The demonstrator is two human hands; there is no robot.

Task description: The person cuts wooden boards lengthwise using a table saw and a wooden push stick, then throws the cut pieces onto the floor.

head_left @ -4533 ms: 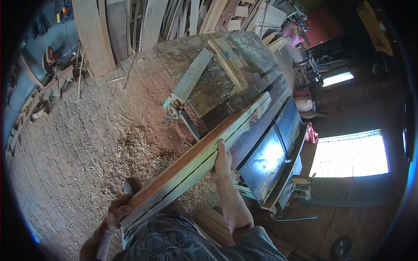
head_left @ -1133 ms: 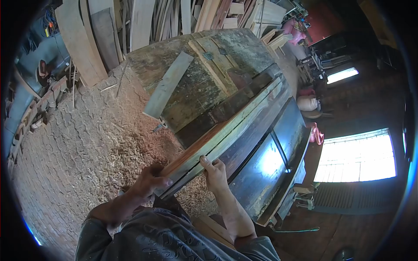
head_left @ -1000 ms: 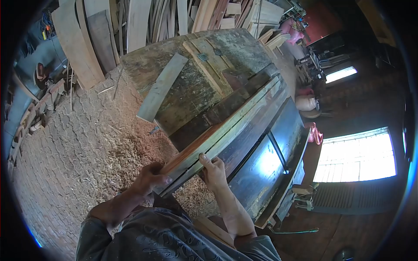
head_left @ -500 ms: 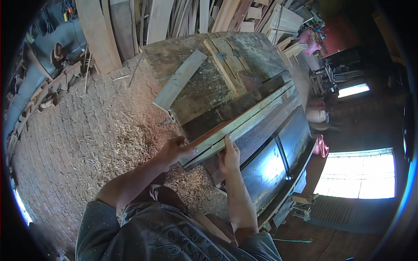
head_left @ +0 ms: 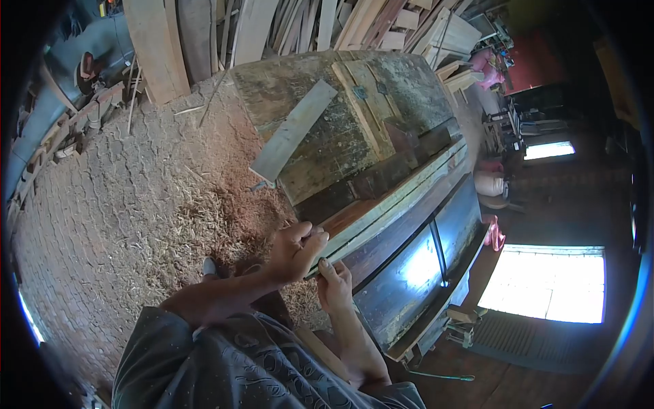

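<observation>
A pair of long, pale wooden strips (head_left: 392,206) lies side by side along a dark machine bed, slanting away to the upper right. At their near end, my left hand (head_left: 296,253) is closed over the left side, its fingers curled. My right hand (head_left: 334,285) grips the same end from the right, thumb on top and the other fingers bent at the edge. The hands nearly touch, and they hide part of the strips' ends. Beside the strips runs a dark reddish-brown fence (head_left: 381,178).
A loose grey board (head_left: 293,129) rests on the stained worktop (head_left: 252,88), overhanging its left edge. Wood shavings (head_left: 211,218) cover the paved floor. To the right is a shiny metal table (head_left: 415,266). Planks (head_left: 255,31) lean at the back.
Both hands have shifted to the strips' near end and are closer together. The dark gap between the strips looks narrower near me. My view has tilted slightly.
</observation>
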